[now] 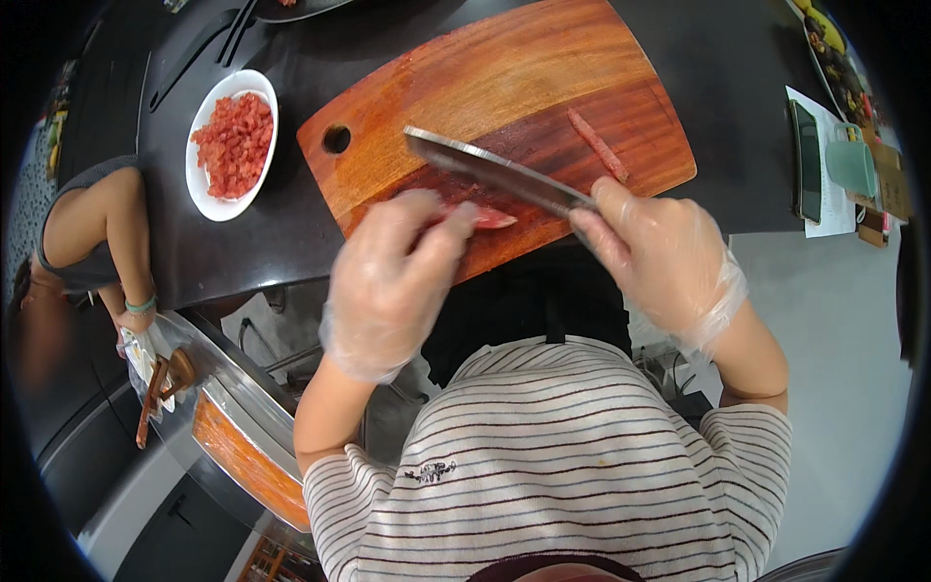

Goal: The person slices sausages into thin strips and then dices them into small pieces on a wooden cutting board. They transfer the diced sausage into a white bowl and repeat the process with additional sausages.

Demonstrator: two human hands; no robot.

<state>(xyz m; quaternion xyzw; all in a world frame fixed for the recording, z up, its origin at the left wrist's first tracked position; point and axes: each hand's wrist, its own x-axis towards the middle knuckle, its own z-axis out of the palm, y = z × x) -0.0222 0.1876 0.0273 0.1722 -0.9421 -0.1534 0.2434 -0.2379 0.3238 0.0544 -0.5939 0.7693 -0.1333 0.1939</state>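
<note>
My right hand (669,257), in a clear plastic glove, grips the handle of a wide-bladed kitchen knife (504,175). The blade slants up and left over the wooden cutting board (504,73). Gloved too, my left hand (388,276) has its fingers bent round a piece of red meat (495,219) near the board's front edge; part of it is hidden under the fingers. A thin strip of red meat (596,145) lies apart on the board's right side. Diced red meat (233,145) fills much of a white oval bowl (199,199) left of the board.
Beyond the bowl, a black-handled pan (199,56) and dark chopsticks (236,39) lie on the black table (737,87). A green mug (851,165) and a phone (807,160) sit at the right. Another person's arm (126,218) reaches in at the left, near an orange wrapped tray (247,461).
</note>
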